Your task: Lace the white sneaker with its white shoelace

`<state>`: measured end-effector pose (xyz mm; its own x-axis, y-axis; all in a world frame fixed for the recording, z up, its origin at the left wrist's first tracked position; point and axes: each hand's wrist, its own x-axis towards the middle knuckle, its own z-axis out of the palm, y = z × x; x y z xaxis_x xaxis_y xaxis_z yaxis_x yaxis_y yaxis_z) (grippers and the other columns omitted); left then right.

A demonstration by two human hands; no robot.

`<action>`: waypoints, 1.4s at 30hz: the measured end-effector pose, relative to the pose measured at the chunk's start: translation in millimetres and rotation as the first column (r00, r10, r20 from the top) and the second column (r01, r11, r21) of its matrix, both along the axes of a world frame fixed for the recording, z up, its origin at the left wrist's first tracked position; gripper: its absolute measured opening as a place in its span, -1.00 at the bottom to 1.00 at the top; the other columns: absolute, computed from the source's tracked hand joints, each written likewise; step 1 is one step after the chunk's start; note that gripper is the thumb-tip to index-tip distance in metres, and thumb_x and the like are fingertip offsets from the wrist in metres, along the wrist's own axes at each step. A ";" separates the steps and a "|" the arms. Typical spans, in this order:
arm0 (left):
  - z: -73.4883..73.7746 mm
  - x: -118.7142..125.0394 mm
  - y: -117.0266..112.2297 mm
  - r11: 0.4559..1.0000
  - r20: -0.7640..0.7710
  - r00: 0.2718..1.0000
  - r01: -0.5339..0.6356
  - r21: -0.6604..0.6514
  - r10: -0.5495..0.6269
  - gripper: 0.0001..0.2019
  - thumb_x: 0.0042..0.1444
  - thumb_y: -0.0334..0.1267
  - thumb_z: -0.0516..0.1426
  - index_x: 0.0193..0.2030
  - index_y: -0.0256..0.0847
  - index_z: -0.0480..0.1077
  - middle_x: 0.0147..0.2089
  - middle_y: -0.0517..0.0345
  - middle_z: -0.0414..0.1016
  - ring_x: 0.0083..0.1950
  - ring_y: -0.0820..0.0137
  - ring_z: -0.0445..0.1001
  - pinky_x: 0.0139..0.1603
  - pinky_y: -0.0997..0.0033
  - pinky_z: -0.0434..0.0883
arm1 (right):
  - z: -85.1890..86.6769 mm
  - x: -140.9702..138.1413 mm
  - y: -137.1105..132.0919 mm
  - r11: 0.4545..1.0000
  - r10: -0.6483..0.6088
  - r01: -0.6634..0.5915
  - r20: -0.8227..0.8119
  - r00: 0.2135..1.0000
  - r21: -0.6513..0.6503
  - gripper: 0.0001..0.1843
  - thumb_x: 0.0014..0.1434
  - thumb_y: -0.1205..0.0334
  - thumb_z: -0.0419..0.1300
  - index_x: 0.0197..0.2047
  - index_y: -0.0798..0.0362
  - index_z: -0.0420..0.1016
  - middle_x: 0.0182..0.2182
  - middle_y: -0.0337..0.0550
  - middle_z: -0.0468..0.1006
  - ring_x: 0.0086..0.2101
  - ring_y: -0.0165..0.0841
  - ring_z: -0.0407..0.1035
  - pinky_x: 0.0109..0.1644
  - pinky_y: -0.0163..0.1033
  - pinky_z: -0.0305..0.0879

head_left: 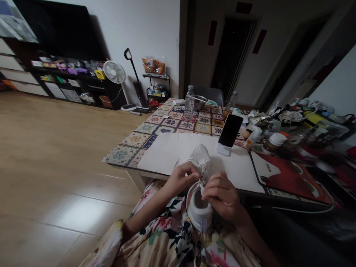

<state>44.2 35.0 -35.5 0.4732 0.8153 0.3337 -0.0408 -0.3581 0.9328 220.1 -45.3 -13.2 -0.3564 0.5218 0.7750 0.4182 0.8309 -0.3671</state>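
A white sneaker (199,215) is propped between my lap and the table edge, its toe toward the table and its heel toward me. My left hand (185,176) pinches at the laces on the left of the shoe's opening. From the right, my right hand (221,194) has its fingers closed on a white shoelace (202,188) near the top eyelets. Both hands are close together over the tongue, and the fingers hide part of the lacing. A floral garment (161,230) covers my lap under the shoe.
White paper (161,152) lies on the patterned table (130,142). A phone (230,130) leans on a white stand beyond the shoe. Farther back are a plastic bottle (189,104) and a metal bowl (199,104). A red case (289,174) and cluttered jars (275,141) fill the right side.
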 end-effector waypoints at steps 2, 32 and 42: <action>1.0 1.8 1.7 0.996 -0.048 0.997 -0.056 0.076 0.060 -0.62 0.10 0.01 0.20 -0.53 -0.26 0.38 -0.47 0.19 0.33 -0.37 0.41 0.31 -0.28 0.42 0.25 | 3.4 -0.6 -0.9 0.996 0.063 -0.062 0.015 0.998 -0.059 -0.89 0.27 0.34 0.20 -0.32 0.00 0.45 -0.40 -0.22 0.56 -0.29 -0.32 0.39 -0.09 -0.08 0.24; 20.2 -13.2 -23.0 0.962 -0.249 0.954 0.212 0.170 -0.166 -0.86 0.03 -0.43 0.14 -0.23 -0.24 0.44 -0.19 0.08 0.42 -0.18 0.37 0.40 -0.14 0.42 0.35 | 7.4 19.6 -0.4 0.897 -0.080 0.078 0.014 0.997 -0.435 -0.81 0.38 0.19 0.05 -0.22 0.03 0.45 -0.29 -0.11 0.49 -0.23 -0.31 0.40 -0.14 -0.23 0.35; 23.2 -10.2 -25.6 0.955 -0.247 0.959 0.196 0.224 -0.138 -0.88 0.04 -0.37 0.16 -0.25 -0.23 0.34 -0.19 0.09 0.37 -0.16 0.35 0.35 -0.12 0.42 0.33 | 1.5 8.5 3.4 0.899 -0.022 0.039 0.044 0.999 -0.437 -0.80 0.10 0.52 0.14 -0.25 0.03 0.35 -0.27 -0.18 0.37 -0.26 -0.34 0.31 -0.21 -0.30 0.27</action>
